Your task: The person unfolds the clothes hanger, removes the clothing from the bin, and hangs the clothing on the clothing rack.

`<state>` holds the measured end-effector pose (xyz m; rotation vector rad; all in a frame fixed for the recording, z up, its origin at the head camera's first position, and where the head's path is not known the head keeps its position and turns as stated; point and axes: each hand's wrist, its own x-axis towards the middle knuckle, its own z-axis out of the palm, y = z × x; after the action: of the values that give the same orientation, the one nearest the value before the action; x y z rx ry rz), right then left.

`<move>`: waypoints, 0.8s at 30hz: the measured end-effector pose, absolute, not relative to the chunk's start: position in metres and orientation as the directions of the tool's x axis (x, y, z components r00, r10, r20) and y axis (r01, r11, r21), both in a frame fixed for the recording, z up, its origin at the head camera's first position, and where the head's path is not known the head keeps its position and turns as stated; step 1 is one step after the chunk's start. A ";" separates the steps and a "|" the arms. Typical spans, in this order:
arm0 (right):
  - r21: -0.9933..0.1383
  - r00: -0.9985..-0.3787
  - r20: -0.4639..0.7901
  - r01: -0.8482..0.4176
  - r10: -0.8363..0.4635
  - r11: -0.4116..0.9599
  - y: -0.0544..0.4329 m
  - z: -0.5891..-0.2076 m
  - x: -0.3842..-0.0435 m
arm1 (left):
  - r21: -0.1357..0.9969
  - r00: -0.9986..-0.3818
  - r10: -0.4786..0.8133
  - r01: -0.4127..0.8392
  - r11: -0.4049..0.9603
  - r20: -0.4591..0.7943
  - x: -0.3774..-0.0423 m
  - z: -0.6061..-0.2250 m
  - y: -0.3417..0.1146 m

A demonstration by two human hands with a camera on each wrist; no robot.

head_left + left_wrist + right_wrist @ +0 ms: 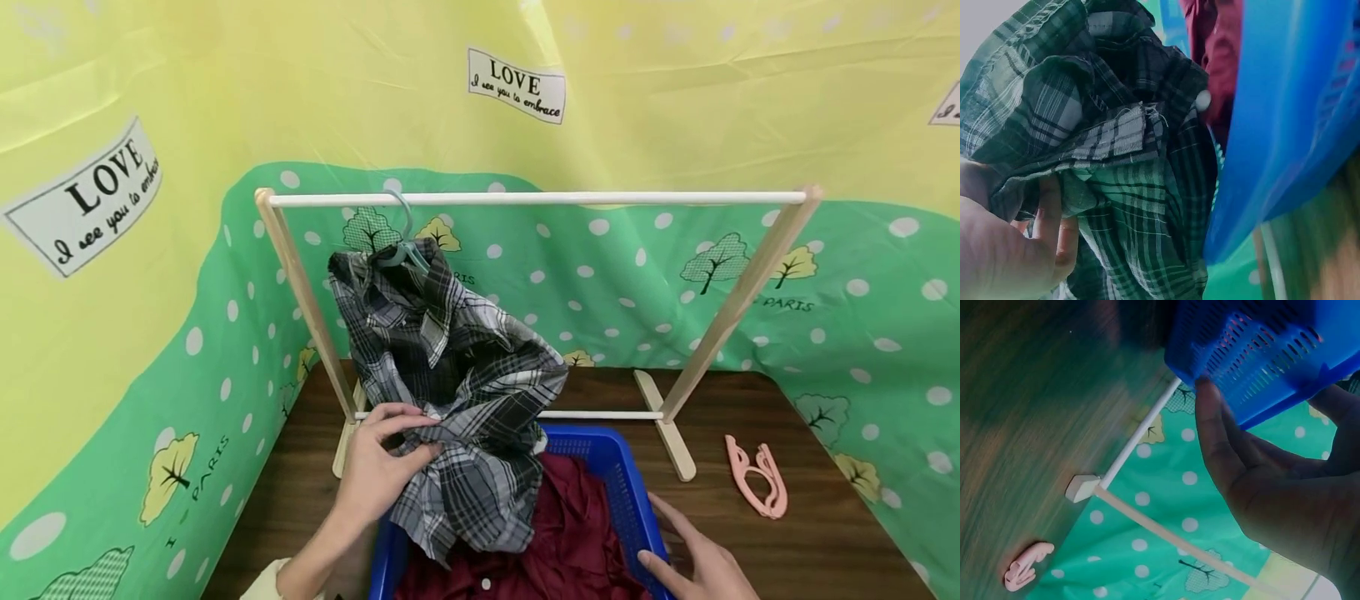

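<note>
A grey and black plaid shirt (480,367) hangs from a light blue hanger (406,250) at the left part of a rack's top bar. My left hand (386,458) pinches the shirt's front between thumb and fingers, bunching the fabric; in the left wrist view the folded cloth (1116,137) lies beside the hand. The shirt's lower end drapes over a blue plastic basket (630,479) holding dark red clothing (566,525) with a button. My right hand (701,554) holds the basket's right side, thumb at the rim and fingers along the outer wall (1254,369).
The wooden rack (708,333) with a white top bar (600,198) stands behind the basket. A pink folding hanger (757,479) lies on the brown wooden table (720,417) to the right. A yellow and green printed cloth (637,275) encloses the table's back and sides.
</note>
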<state>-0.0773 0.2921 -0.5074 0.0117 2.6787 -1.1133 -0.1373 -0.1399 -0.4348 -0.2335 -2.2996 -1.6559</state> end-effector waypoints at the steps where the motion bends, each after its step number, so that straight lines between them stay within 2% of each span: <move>1: -0.710 -0.966 -0.242 0.116 -0.086 0.694 0.292 -0.508 -0.077 | 0.898 -0.941 -0.053 0.300 0.321 0.333 -0.140 -0.434 -0.142; 10: -0.770 -0.946 -0.286 0.132 -0.153 0.624 0.296 -0.508 -0.076 | 0.907 -0.922 -0.191 0.264 0.328 0.337 -0.167 -0.434 -0.159; 24: -0.801 -0.922 -0.302 0.108 -0.241 0.589 0.302 -0.511 -0.077 | 0.947 -0.816 -0.483 0.285 0.144 0.319 -0.216 -0.451 -0.155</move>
<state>-0.0768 0.3016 -0.5108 -0.1070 2.4406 -1.2670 -0.2156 -0.1547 -0.4512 0.1885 -1.8529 -1.7301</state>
